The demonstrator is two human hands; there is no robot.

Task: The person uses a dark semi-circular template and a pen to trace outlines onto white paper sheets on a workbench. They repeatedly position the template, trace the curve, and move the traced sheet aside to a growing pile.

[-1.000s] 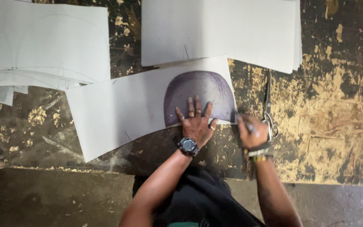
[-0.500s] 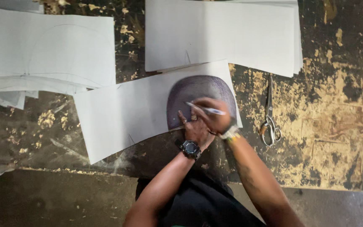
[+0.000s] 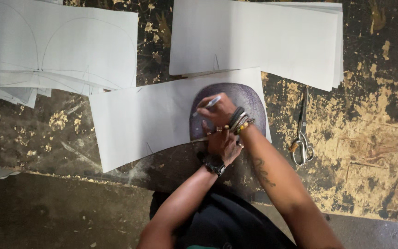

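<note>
A white sheet (image 3: 148,120) lies on the worn dark table, with a dark purple dome-shaped template (image 3: 249,99) on its right part. My left hand (image 3: 222,143), with a wristwatch and rings, presses flat on the lower edge of the template. My right hand (image 3: 219,110) crosses over the left one and grips a pen (image 3: 210,103), its tip at the template's left curved edge. Bracelets sit on my right wrist.
Scissors (image 3: 301,138) lie on the table to the right of the sheet. A stack of white sheets (image 3: 272,41) sits at the back right. Another pile of sheets with drawn dome outlines (image 3: 56,50) lies at the back left. The table's front edge (image 3: 70,177) runs below.
My right hand left the area by the scissors, came over the left hand with the pen, and has moved leftward along the template's curved edge. The left hand stays pressed on the template.
</note>
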